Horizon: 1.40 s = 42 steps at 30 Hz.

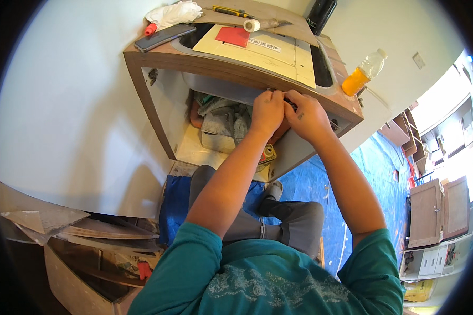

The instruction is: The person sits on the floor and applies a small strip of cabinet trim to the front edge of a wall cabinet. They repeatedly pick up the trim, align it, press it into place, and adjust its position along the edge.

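Note:
Both of my hands meet under the front edge of a wooden cabinet (pixel 220 71), right of its middle. My left hand (pixel 268 112) has its fingers curled up against the underside of the edge. Touching it, my right hand (pixel 306 118) is closed too, thumb side toward the left one. A small dark piece (pixel 291 104) shows between the hands; its kind is hard to make out, and the fingertips are hidden. Below the hands, the open cabinet holds a box (pixel 218 137) with crumpled grey plastic (pixel 218 121) around it.
On the cabinet top lie a phone (pixel 165 38), a pale panel (pixel 294 58) with a red card (pixel 233 36), a pale-handled tool (pixel 261 24) and a yellow cutter (pixel 230 11). An orange drink bottle (pixel 356 81) stands at the right corner. Boards (pixel 52 220) lie lower left; blue sheeting (pixel 352 173) covers the floor.

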{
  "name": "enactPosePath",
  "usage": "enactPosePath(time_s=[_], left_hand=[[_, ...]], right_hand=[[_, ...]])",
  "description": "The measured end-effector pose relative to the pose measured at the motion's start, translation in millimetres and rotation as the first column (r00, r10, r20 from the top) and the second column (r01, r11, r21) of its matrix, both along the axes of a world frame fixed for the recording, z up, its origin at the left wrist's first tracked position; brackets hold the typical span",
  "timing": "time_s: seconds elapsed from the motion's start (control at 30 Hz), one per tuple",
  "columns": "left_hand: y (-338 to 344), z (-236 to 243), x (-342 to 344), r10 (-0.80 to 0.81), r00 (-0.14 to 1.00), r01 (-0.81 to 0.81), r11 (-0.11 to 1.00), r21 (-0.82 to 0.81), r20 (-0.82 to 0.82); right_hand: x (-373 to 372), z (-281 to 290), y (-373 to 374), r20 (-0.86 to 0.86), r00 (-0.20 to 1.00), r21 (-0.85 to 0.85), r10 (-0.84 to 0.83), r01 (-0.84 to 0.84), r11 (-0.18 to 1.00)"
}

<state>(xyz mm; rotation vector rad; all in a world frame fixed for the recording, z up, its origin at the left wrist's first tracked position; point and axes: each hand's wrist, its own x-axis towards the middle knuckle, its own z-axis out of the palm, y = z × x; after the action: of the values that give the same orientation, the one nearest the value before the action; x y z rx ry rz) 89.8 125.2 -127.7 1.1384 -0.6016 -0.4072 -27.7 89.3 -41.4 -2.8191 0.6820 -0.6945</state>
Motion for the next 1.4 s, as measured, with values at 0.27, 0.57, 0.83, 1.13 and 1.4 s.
enactPosePath(time_s=[0.27,0.57,0.83,1.13,1.4], left_hand=[[-5.2,-2.0,1.5,0.021,0.999,-0.02,1.0,0.017,-0.032],[22.5,15.1,-15.6,0.109,0.959,-0.143,0.983,0.117,0.262],[25.4,23.1,-12.0,0.099,0.968,-0.134,0.981,0.14,0.231],[15.6,10.4,1.2,0.067,0.981,-0.086,0.991,0.099,0.181],[-0.2,-6.8,13.6,0.022,0.994,-0.027,0.998,0.048,0.106]], right_hand=[[-1.5,5.9,-3.8,-0.029,0.998,0.097,0.049,-0.046,0.994],[-9.5,0.4,3.8,0.076,0.992,0.08,0.096,-0.102,0.991],[-5.7,-2.2,-0.7,0.093,0.989,0.087,0.118,-0.126,0.988],[3.2,-1.4,0.0,0.061,0.995,0.048,0.084,-0.087,0.995],[9.3,1.5,2.6,-0.007,1.0,0.064,0.029,-0.028,0.998]])
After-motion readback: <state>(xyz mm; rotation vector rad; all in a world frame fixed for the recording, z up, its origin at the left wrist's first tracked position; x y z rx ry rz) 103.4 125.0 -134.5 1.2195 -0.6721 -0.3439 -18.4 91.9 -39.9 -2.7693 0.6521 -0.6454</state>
